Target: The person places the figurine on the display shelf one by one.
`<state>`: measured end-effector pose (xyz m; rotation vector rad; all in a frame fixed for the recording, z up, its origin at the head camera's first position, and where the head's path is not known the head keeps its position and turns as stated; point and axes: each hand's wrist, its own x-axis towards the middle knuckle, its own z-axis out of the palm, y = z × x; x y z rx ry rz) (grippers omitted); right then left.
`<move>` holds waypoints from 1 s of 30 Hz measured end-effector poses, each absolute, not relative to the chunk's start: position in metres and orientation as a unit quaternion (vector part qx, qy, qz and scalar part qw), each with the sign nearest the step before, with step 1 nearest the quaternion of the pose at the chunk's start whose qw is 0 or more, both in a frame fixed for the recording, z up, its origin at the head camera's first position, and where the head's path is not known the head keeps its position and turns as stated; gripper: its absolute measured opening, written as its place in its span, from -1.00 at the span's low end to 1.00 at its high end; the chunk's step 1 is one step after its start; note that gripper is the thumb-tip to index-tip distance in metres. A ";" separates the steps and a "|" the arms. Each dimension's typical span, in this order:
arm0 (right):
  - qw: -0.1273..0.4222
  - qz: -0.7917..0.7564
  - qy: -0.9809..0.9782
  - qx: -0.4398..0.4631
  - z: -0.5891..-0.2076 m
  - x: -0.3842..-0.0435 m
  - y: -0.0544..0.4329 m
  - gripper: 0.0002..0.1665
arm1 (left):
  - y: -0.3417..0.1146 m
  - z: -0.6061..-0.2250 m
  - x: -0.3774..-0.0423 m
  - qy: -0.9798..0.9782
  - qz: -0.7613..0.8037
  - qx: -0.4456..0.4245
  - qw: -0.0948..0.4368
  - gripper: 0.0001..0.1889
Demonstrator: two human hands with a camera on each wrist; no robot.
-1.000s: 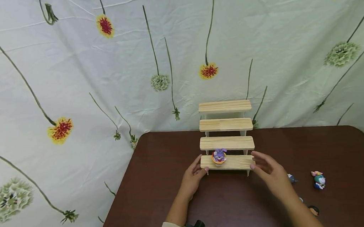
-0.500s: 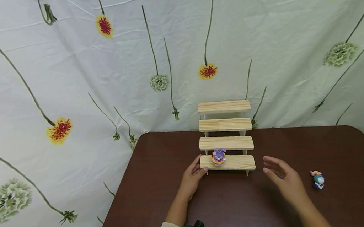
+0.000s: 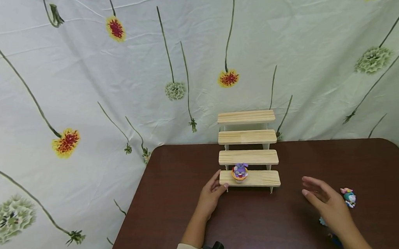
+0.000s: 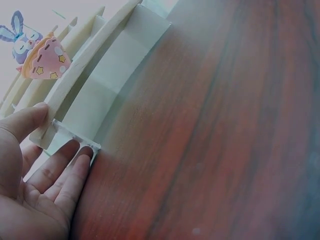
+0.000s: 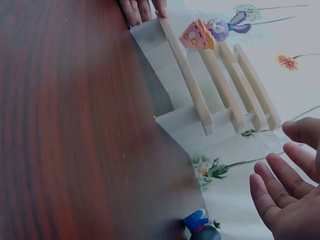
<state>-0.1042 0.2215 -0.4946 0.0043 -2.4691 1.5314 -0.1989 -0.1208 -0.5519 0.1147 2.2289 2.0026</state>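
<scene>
A four-tier wooden step stand (image 3: 263, 178) with white side supports rises near the table's back edge. On its lowest step sits a purple rabbit figurine (image 3: 240, 171) in a pink cone-shaped cup with yellow stars, left of centre. My left hand (image 3: 209, 198) holds the left end of that step; in the left wrist view the thumb rests on the board's front (image 4: 62, 102) and the other fingers lie by the side support. My right hand (image 3: 330, 206) hovers right of the stand, fingers relaxed and slightly bent, holding nothing. A blue-hatted figurine (image 5: 199, 226) shows below it in the right wrist view.
On the dark wood table (image 3: 175, 173), a teal-and-pink figurine (image 3: 349, 197) lies just right of my right hand. A light blue piece (image 3: 322, 221) and a dark blue one (image 3: 335, 240) peek out beside my right forearm. A flower-print cloth (image 3: 138, 66) hangs behind.
My right hand has left the right end of the lowest step and moved right and toward me over the loose figurines. The left hand and stand have stayed put.
</scene>
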 end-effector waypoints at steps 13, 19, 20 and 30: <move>0.041 0.512 -0.856 -0.048 -0.497 -0.078 0.248 -0.36 | -0.117 -0.551 -0.199 0.743 0.665 0.036 0.073 -0.30; -0.033 0.498 -0.857 -0.128 -0.501 -0.069 0.260 -0.19 | -0.117 -0.551 -0.200 0.741 0.667 0.035 0.070 -0.30; -0.049 0.497 -0.856 -0.137 -0.502 -0.069 0.262 -0.16 | -0.117 -0.551 -0.200 0.741 0.667 0.034 0.069 -0.30; -0.080 0.453 -0.877 -0.140 -0.516 -0.062 0.273 -0.06 | -0.120 -0.550 -0.198 0.741 0.667 0.035 0.070 -0.28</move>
